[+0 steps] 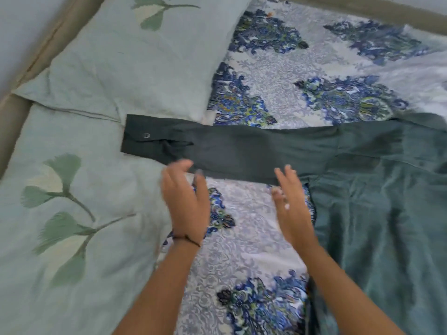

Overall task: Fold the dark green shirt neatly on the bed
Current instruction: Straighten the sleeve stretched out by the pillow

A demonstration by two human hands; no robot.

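Both grips are released. The left grip [186, 201] and the right grip [294, 209] are bare hands with loose, spread fingers, and neither holds cloth. Motion blur hides whether the fingertips press the fabric or only hover at its edge.

The dark green long-sleeved cotton shirt [377, 189] lies flat on the bed, over a white sheet with a blue floral print [278, 76]. Its body spreads out to the right of the right grip, just beside that wrist and forearm. One long sleeve [242, 151] stretches away from the body and passes just beyond the fingertips of both grips. The sleeve's long axis runs crosswise to the two forearms, so both grips meet its near edge side-on.

The buttoned cuff [142, 139] ends beyond and to the left of the left grip, resting on the edge of a pale green pillow with a leaf print [72, 213]. A second pillow of the same kind [135, 68] sits farther beyond the cuff. A dark thread bracelet [186, 238] circles the left wrist.

The left grip is nearer the cuff end. The right grip is nearer the point where the sleeve joins the shoulder. The shirt looks barely folded so far, with its body open and this sleeve fully extended.

The likely next step is to bring the sleeve across toward the body. The cuff end would have to travel rightward past the right grip. The left grip seems best placed to lift it, while the right grip steadies the crease near the shoulder.
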